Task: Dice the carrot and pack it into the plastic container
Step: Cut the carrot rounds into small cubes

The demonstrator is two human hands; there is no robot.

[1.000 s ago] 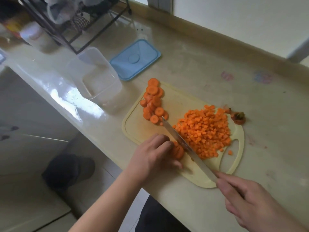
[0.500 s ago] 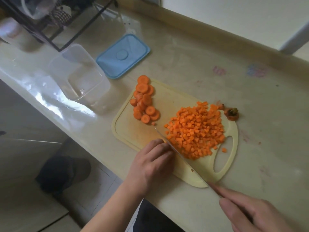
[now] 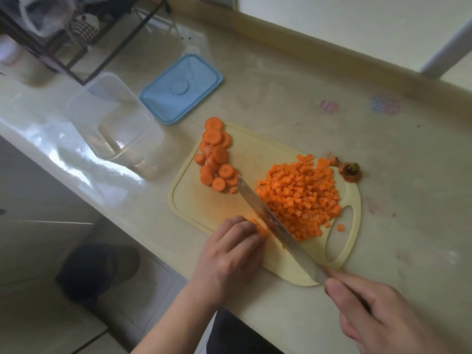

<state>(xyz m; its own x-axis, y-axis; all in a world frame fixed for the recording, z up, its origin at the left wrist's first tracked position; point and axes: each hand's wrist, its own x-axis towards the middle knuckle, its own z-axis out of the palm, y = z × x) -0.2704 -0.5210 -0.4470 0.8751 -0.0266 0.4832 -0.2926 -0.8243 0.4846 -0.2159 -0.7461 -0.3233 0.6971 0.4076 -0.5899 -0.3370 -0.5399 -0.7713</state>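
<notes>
A pale yellow cutting board [image 3: 204,205] lies on the counter. On its far left corner sits a heap of round carrot slices [image 3: 215,154]; a big pile of diced carrot [image 3: 298,195] covers its right half. My left hand [image 3: 229,256] presses a few carrot pieces [image 3: 260,227] against the board's near edge. My right hand [image 3: 378,312] grips the handle of a knife [image 3: 270,221], whose blade lies across the board right beside those pieces. The clear plastic container [image 3: 112,116] stands empty to the left of the board.
A blue lid [image 3: 181,88] lies behind the container. The carrot's cut top end [image 3: 351,172] rests just off the board's far right corner. A dark wire rack [image 3: 76,34] stands at the back left. The counter's front edge runs just below the board.
The knife blade has risen and come down again next to the pieces under my left hand. The stacked slices held there are now cut into smaller bits. The view has shifted slightly.
</notes>
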